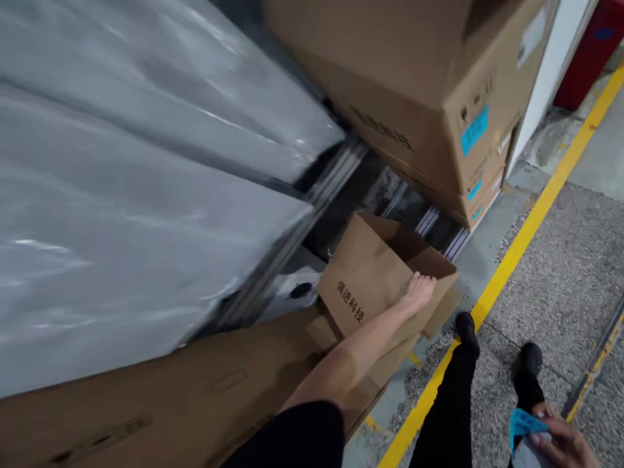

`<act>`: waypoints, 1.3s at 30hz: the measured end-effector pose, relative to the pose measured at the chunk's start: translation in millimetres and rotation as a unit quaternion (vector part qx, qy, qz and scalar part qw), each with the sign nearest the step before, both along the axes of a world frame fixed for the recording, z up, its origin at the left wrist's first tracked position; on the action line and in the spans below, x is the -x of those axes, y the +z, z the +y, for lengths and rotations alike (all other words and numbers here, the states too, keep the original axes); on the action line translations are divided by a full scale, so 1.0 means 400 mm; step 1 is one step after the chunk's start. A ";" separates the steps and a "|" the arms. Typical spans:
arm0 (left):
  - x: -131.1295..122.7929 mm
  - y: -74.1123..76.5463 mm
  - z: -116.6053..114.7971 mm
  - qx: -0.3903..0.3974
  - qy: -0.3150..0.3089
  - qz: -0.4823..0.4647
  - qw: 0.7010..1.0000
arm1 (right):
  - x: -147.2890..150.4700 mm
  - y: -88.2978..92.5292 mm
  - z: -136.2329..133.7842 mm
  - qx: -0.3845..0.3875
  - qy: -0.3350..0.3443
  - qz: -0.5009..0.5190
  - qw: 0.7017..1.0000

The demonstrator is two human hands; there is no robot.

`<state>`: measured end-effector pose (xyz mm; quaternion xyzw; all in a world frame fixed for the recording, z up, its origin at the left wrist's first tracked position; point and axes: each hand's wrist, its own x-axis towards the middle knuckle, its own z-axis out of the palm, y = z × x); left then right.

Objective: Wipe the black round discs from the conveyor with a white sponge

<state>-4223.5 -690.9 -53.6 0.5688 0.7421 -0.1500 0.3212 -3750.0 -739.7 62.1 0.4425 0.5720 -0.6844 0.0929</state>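
My left hand [420,290] reaches down and grips the top edge of a small open cardboard box [375,279] printed with black characters; its fingers curl over the rim. The box stands tilted on the floor beside flat brown cartons [185,396]. My right hand [560,442] is at the lower right corner, fingers closed on a piece of blue cloth [524,422]. My legs in black trousers and black shoes [465,325] stand by the yellow floor line.
Large grey plastic-wrapped packs [136,188] fill the left. Stacked brown cartons with blue labels [439,97] stand behind. A yellow line [526,234] crosses the grey speckled floor. A red object [592,45] stands at the top right.
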 end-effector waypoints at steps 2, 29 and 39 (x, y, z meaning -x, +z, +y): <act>0.108 0.178 -0.146 -0.033 0.008 0.007 0.999 | 0.078 0.088 0.027 -0.020 0.009 0.021 1.000; 0.520 0.124 -0.657 -0.212 0.543 0.051 0.811 | 0.849 0.136 0.165 -0.185 0.321 -0.031 0.928; 0.213 0.133 -0.827 -0.371 0.680 -0.135 0.618 | 1.048 -0.028 -0.033 -0.273 0.433 -0.065 0.856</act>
